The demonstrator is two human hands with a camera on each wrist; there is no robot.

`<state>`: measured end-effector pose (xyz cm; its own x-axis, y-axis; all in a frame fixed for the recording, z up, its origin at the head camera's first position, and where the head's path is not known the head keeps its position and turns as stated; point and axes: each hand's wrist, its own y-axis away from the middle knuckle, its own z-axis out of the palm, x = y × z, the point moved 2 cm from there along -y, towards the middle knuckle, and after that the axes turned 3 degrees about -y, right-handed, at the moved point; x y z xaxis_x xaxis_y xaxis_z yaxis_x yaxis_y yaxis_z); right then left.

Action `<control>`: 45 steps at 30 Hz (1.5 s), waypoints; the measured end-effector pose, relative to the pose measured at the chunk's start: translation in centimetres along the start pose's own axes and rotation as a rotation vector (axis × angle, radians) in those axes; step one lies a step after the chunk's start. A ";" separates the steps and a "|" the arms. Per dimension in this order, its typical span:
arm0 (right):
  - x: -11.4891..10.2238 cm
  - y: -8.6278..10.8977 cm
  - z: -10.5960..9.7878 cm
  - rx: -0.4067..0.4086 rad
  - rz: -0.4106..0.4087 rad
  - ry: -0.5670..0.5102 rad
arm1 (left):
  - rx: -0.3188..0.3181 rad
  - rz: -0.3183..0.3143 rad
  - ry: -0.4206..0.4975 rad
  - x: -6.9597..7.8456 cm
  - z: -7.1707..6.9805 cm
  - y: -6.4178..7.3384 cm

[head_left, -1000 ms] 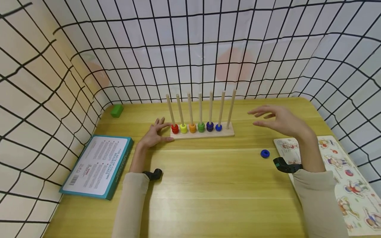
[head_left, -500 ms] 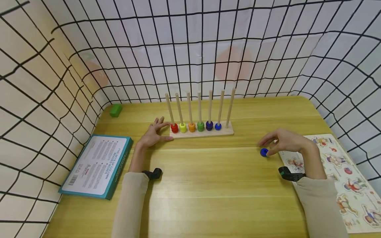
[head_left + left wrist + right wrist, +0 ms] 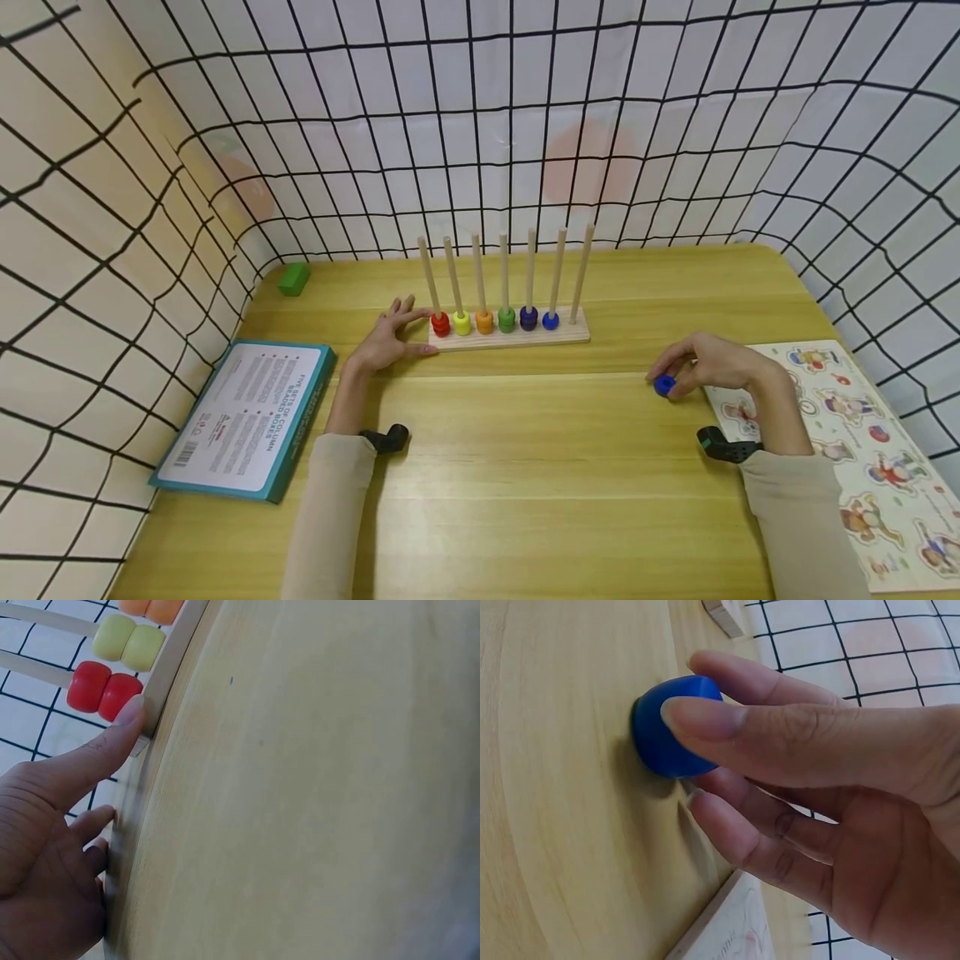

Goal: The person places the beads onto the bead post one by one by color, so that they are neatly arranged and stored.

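Observation:
A wooden peg rack stands at the back of the table. Its pegs carry pairs of red, yellow, orange, green and dark purple beads, then a single blue bead; the rightmost peg is bare. My left hand holds the rack's left end, thumb at the front edge and index finger towards the back. Over on the right, my right hand pinches a loose blue bead between thumb and fingers, at or just above the tabletop.
A teal-edged box lies at the left, with a green block behind it. Under and beside my right forearm lies a picture puzzle board. Black-grid netting encloses the table's back and sides.
My right hand has come down and towards me from above the table, and its thumb and fingers have closed on the loose blue bead. My left hand stays at the rack.

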<state>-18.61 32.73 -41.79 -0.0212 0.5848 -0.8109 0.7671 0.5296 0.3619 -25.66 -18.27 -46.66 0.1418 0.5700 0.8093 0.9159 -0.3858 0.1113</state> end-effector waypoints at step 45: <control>-17.6 -4.4 -3.4 0.672 -0.483 0.065 | -0.005 0.009 -0.045 0.0 -0.2 -0.1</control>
<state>-23.78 22.20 -27.53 -0.4674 0.4324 -0.7711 0.8833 0.2638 -0.3876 -25.86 -18.37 -46.61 0.1673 0.5983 0.7836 0.9125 -0.3949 0.1067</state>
